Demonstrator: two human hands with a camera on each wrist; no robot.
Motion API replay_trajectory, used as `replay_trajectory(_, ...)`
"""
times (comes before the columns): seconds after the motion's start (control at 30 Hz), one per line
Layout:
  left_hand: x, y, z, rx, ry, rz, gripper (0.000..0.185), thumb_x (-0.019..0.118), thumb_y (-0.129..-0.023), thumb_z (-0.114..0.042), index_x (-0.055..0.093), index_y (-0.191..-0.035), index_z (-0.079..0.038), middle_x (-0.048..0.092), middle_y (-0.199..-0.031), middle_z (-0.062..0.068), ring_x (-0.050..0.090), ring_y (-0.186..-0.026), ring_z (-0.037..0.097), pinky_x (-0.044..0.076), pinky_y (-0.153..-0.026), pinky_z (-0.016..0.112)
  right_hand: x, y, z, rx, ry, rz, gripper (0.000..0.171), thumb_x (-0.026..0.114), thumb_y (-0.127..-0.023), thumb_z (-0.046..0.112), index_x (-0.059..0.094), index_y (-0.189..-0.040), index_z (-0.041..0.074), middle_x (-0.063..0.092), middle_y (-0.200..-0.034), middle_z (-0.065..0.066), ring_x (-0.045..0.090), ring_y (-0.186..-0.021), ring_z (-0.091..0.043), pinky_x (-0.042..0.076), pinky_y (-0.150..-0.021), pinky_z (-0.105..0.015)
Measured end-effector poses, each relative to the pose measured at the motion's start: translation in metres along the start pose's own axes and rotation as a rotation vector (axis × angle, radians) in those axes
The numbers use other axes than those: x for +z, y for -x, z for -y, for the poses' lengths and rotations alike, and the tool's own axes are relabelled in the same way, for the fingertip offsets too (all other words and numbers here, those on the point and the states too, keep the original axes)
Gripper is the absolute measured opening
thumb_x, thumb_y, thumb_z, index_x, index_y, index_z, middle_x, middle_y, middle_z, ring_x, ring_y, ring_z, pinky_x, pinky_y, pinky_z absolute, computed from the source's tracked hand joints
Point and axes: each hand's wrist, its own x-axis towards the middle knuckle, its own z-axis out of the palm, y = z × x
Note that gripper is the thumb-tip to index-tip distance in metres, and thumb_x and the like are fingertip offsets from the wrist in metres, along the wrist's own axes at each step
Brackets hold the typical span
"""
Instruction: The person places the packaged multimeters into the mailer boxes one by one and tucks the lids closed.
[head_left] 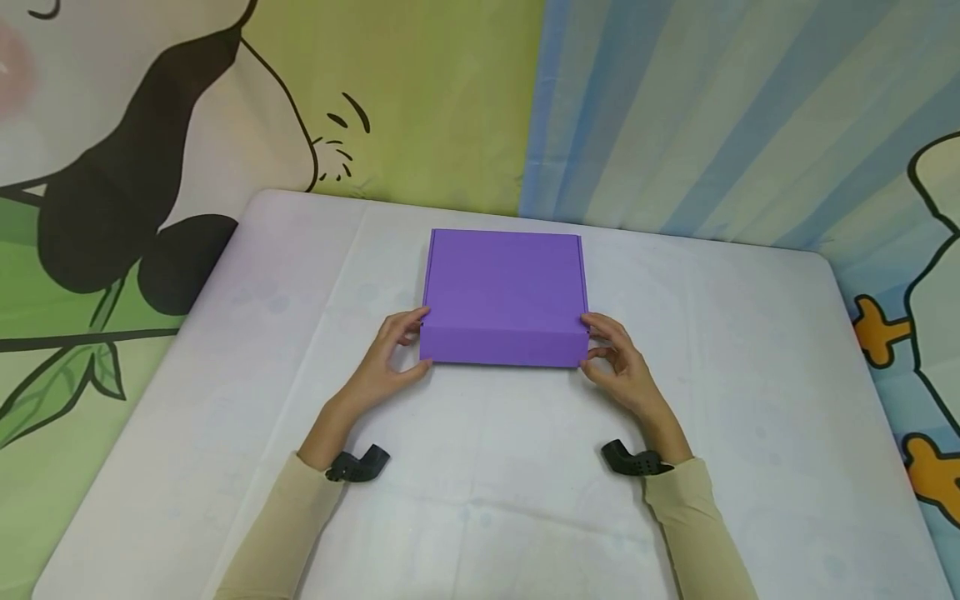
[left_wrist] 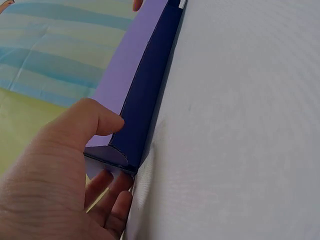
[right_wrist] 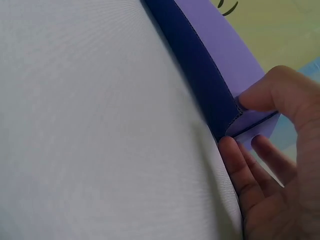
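Observation:
A closed purple cardboard box (head_left: 506, 279) is on the white-covered table, its front flap towards me. At its front left corner my left hand (head_left: 382, 358) pinches the box, thumb at the lower front edge and fingers at the side. My right hand (head_left: 618, 362) grips the front right corner in the same way. In the left wrist view the thumb (left_wrist: 107, 120) presses the cut edge of the front panel, above a dark blue-purple strip. The right wrist view has the other thumb (right_wrist: 260, 95) on that edge, with fingers below the corner. The box's contents are hidden.
The white cloth of the table (head_left: 480, 517) has creases. Behind it hangs a printed curtain (head_left: 420, 100) with cartoon figures and stripes. Each wrist carries a black camera mount, one on the left (head_left: 360, 464) and one on the right (head_left: 633, 458).

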Motion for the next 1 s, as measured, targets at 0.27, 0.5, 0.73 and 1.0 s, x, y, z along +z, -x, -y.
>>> replay_trajectory(0.27,0.007,0.002,0.036,-0.045,-0.027,-0.001,0.072,0.072,-0.081,0.007,0.042,-0.145,-0.007,0.041,-0.142,0.015,0.05,-0.118,0.03,0.044,-0.091,0.045,0.007,-0.002,0.008,-0.018,0.064,-0.036,0.055,0.058,-0.075,-0.031,0.047,-0.128,-0.019,0.035,-0.139,-0.035,0.049,-0.112,-0.012,0.051,-0.081,-0.018)
replay_trajectory(0.5,0.01,0.0,0.04,-0.05,-0.029,-0.051,0.066,0.072,-0.083,0.003,0.047,-0.142,-0.013,0.046,-0.136,0.012,0.053,-0.113,0.025,0.043,-0.086,0.033,0.018,-0.008,0.031,0.001,0.144,-0.1,0.045,0.06,-0.077,-0.027,0.052,-0.121,-0.02,0.042,-0.129,-0.039,0.053,-0.105,-0.006,0.052,-0.076,-0.017)
replay_trajectory(0.73,0.014,-0.003,0.039,-0.087,-0.056,-0.098,0.063,0.072,-0.081,0.007,0.049,-0.137,-0.011,0.047,-0.127,0.015,0.053,-0.108,0.028,0.041,-0.081,0.03,0.024,-0.011,0.035,0.056,0.178,-0.167,0.04,0.063,-0.078,-0.024,0.057,-0.117,-0.016,0.048,-0.128,-0.036,0.055,-0.101,-0.007,0.052,-0.073,-0.015)
replay_trajectory(1.0,0.02,-0.008,0.035,-0.121,-0.032,-0.172,0.054,0.071,-0.079,0.01,0.054,-0.127,-0.008,0.049,-0.119,0.016,0.056,-0.1,0.03,0.037,-0.074,0.028,0.029,-0.015,0.039,0.138,0.188,-0.257,0.036,0.064,-0.077,-0.024,0.06,-0.113,-0.016,0.05,-0.126,-0.035,0.056,-0.095,-0.002,0.05,-0.071,-0.013)
